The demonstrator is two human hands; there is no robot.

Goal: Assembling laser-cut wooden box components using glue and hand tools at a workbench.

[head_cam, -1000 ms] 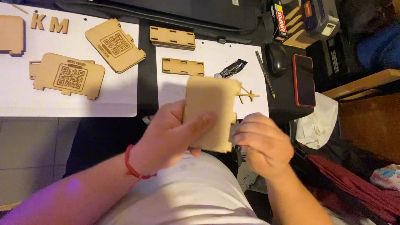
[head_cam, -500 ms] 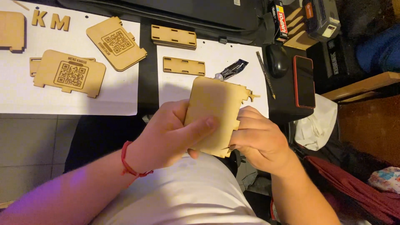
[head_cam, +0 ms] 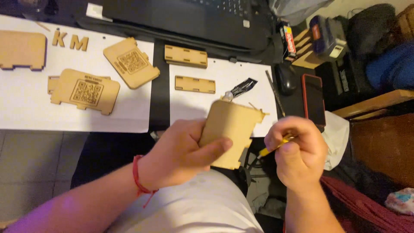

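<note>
A: Hands first, quick.
B: Left hand is gripping the plain wooden panel, fingers wrapping its near edge and thumb pressing across the face, holding it tilted over the lap. Right hand is sitting just right of the panel, fingers clenching around a thin yellow tool, tip pointing toward the panel's right edge.

A: Touching the panel?
B: Can't tell, it's close. Red string bracelet is circling the left wrist.

A: Beyond the panel?
B: A white sheet is lying right behind it, carrying a slotted wooden strip and a dark packet. A second slotted strip is lying further back. Right of the panel, a red phone, a black mouse and a thin dark rod.

A: Left side?
B: Far left of the panel, another white sheet is holding two engraved wooden panels, wooden letters and a blank piece. Furthest back, a black laptop.
</note>
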